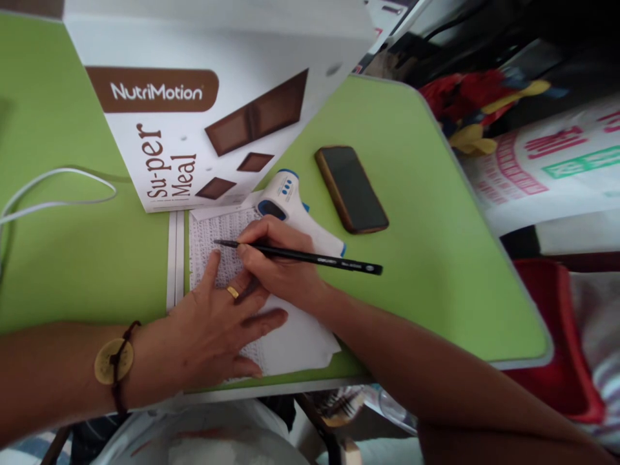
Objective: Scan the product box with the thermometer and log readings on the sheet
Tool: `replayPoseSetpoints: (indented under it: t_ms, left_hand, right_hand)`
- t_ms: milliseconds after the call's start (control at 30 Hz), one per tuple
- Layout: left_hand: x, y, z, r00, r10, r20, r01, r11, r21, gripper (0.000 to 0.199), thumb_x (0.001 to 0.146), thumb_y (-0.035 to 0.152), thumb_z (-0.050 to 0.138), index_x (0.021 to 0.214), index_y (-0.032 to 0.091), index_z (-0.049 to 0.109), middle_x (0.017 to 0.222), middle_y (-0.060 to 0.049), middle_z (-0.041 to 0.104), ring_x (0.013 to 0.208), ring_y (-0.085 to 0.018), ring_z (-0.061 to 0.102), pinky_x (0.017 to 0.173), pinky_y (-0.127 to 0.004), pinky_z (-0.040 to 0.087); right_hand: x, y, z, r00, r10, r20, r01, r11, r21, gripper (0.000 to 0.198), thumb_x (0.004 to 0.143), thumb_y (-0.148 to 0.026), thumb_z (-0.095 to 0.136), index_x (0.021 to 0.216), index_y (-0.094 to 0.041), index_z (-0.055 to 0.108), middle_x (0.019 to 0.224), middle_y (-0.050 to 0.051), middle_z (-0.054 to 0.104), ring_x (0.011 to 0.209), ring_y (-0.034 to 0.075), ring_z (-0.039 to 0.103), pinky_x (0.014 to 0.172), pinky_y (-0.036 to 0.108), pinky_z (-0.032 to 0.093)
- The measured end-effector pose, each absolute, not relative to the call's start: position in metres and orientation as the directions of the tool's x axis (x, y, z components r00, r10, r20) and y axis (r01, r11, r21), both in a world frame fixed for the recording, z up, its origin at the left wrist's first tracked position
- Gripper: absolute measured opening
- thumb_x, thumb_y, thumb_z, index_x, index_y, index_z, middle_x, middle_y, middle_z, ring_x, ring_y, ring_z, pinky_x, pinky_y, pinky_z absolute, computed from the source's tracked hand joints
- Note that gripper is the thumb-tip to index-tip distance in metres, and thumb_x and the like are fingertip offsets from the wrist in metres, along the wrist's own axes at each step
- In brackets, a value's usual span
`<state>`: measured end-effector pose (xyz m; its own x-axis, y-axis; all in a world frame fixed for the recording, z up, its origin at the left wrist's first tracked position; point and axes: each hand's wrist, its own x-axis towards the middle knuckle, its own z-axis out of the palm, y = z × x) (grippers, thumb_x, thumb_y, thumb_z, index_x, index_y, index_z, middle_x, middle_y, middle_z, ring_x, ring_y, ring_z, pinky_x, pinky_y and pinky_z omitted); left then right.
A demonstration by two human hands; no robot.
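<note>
My right hand (281, 258) is closed round a slim black pen (320, 258), its tip at a sheet of paper (303, 332) covered partly in dense handwriting. My left hand (217, 323), with a ring on one finger, lies flat on the same sheet with its fingers spread; one fingertip is close below the pen tip. Part of the writing is hidden under both hands. Just beyond my right hand lies a white and blue handheld thermometer (285, 197), partly over the top of the paper.
A white NutriMotion box (194, 135) stands behind the paper. A phone (353, 187) in a brown case lies to the right on the green table (436, 271). A white cable (62, 203) runs at the left. Bags (542, 168) and a red container (552, 336) are beyond the right edge.
</note>
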<state>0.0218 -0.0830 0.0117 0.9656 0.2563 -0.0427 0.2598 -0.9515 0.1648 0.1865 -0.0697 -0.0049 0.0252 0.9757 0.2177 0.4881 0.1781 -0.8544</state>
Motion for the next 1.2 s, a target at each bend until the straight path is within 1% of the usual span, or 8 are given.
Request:
replayPoseSetpoints:
  t_ms: [167,333,433,733,967,1067,1133,1200]
  left_hand:
    - [0.0216,-0.0829,0.0123,0.966,0.253,-0.050,0.258,-0.952,0.167,0.071,0.087,0.068,0.062,0.145,0.031,0.047,0.147,-0.011,0.047,0.138,-0.039,0.036,0.110,-0.073,0.028]
    - [0.0214,-0.0828,0.0127,0.965,0.260,-0.045,0.264,-0.950,0.166,0.071,0.086,0.068,0.063,0.145,0.031,0.047,0.148,-0.011,0.045,0.139,-0.040,0.035,0.109,-0.073,0.030]
    - [0.0218,-0.0824,0.0126,0.967,0.252,-0.044,0.255,-0.952,0.168,0.071,0.087,0.068,0.063,0.145,0.031,0.047,0.148,-0.011,0.045,0.139,-0.040,0.035,0.108,-0.074,0.030]
    - [0.0216,-0.0814,0.0117,0.967,0.250,-0.046,0.254,-0.952,0.172,0.073,0.086,0.068,0.063,0.146,0.030,0.046,0.148,-0.012,0.045,0.139,-0.040,0.035,0.108,-0.075,0.030]
    - [0.0208,-0.0821,0.0113,0.966,0.253,-0.047,0.257,-0.951,0.171,0.073,0.086,0.068,0.063,0.146,0.030,0.046,0.148,-0.011,0.044,0.139,-0.039,0.035,0.110,-0.074,0.028]
    - [0.0205,-0.0826,0.0109,0.968,0.249,-0.040,0.252,-0.952,0.175,0.074,0.086,0.068,0.063,0.146,0.030,0.045,0.148,-0.012,0.045,0.140,-0.040,0.034,0.108,-0.075,0.029]
    - [0.0202,-0.0825,0.0112,0.969,0.244,-0.042,0.248,-0.953,0.174,0.073,0.087,0.068,0.062,0.147,0.030,0.044,0.150,-0.012,0.043,0.141,-0.040,0.033,0.108,-0.075,0.030]
    - [0.0200,-0.0820,0.0116,0.969,0.243,-0.045,0.247,-0.954,0.170,0.073,0.087,0.068,0.062,0.146,0.029,0.045,0.152,-0.013,0.040,0.142,-0.040,0.031,0.107,-0.075,0.030]
  right_hand:
    - [0.1872,-0.0701,-0.0048,0.011,0.970,0.243,0.475,0.208,-0.855,0.005,0.072,-0.019,0.054,0.070,-0.023,0.053,0.060,-0.003,0.057,0.054,0.012,0.053,0.052,0.025,0.045]
    - [0.1860,-0.0706,-0.0061,0.059,0.964,0.261,0.484,0.201,-0.851,0.006,0.074,-0.019,0.054,0.070,-0.023,0.053,0.061,-0.003,0.057,0.054,0.012,0.052,0.051,0.026,0.045]
    - [0.1861,-0.0704,-0.0066,0.055,0.961,0.271,0.484,0.212,-0.849,0.006,0.073,-0.018,0.055,0.070,-0.023,0.053,0.061,-0.003,0.057,0.055,0.012,0.052,0.052,0.026,0.045]
    - [0.1862,-0.0705,-0.0066,0.066,0.958,0.278,0.490,0.212,-0.846,0.006,0.073,-0.018,0.055,0.070,-0.023,0.053,0.060,-0.004,0.056,0.053,0.012,0.051,0.051,0.025,0.044]
    - [0.1874,-0.0705,-0.0076,0.027,0.965,0.261,0.461,0.220,-0.860,0.007,0.073,-0.017,0.055,0.070,-0.023,0.052,0.061,-0.003,0.056,0.055,0.012,0.051,0.052,0.025,0.044]
    - [0.1869,-0.0701,-0.0091,0.070,0.962,0.264,0.439,0.208,-0.874,0.007,0.073,-0.017,0.056,0.069,-0.022,0.053,0.061,-0.004,0.056,0.054,0.011,0.051,0.051,0.025,0.044]
    - [0.1868,-0.0692,-0.0101,0.126,0.955,0.270,0.398,0.200,-0.895,0.004,0.075,-0.018,0.055,0.073,-0.022,0.057,0.063,-0.003,0.058,0.055,0.012,0.053,0.051,0.025,0.044]
    - [0.1875,-0.0678,-0.0101,0.158,0.947,0.278,0.366,0.205,-0.908,0.006,0.076,-0.020,0.055,0.078,-0.022,0.060,0.066,-0.003,0.061,0.056,0.012,0.055,0.051,0.025,0.045]
